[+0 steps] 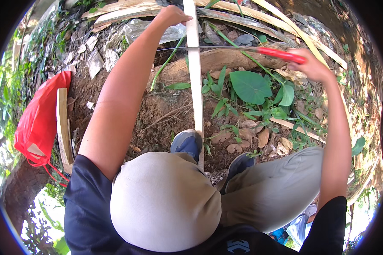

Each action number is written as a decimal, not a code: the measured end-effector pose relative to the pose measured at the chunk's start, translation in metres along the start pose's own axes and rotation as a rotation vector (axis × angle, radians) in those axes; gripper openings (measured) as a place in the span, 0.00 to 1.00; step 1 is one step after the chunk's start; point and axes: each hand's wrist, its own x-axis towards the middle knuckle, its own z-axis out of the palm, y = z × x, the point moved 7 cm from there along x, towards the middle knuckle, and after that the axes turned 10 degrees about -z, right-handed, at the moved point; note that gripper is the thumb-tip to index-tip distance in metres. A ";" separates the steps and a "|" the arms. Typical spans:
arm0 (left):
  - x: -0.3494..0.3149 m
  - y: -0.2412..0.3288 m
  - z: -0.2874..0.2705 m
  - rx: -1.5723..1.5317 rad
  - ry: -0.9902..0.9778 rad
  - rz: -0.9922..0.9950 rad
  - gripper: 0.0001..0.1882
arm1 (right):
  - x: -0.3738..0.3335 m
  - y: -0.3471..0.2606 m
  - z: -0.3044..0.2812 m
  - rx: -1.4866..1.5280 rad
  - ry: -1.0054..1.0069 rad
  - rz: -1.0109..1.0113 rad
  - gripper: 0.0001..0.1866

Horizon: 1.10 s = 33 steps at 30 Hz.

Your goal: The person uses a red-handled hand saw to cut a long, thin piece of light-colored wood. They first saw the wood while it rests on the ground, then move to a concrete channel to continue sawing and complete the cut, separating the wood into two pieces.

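A long pale wooden strip [195, 85] runs from the top of the view down to my left shoe [187, 144], which overlaps its edge. Beneath its upper part a thick log [225, 59] lies across the ground. My left hand [172, 17] is closed on the strip near its far end, thumb along the side. In my right hand [308, 64], slightly blurred, is the red handle of a saw [281, 54]. Its thin dark blade spans the strip just nearer to me than my left hand; how deep it sits in the wood cannot be made out.
On the left, a red cloth bag [44, 114] lies beside a short piece of wood [63, 123]. Several long split strips [251, 26] cross the far ground. A broad green leaf [250, 87] and dry leaves lie right of the strip.
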 end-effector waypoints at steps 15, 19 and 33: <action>0.004 0.002 0.003 0.029 -0.094 -0.010 0.25 | 0.018 -0.017 0.028 0.061 -0.068 -0.061 0.12; -0.007 -0.017 -0.007 -0.091 -0.059 -0.066 0.25 | -0.033 -0.001 -0.020 0.005 0.049 0.166 0.05; -0.007 -0.001 -0.005 -0.107 -0.056 -0.055 0.26 | -0.064 0.008 -0.037 -0.030 0.049 0.232 0.10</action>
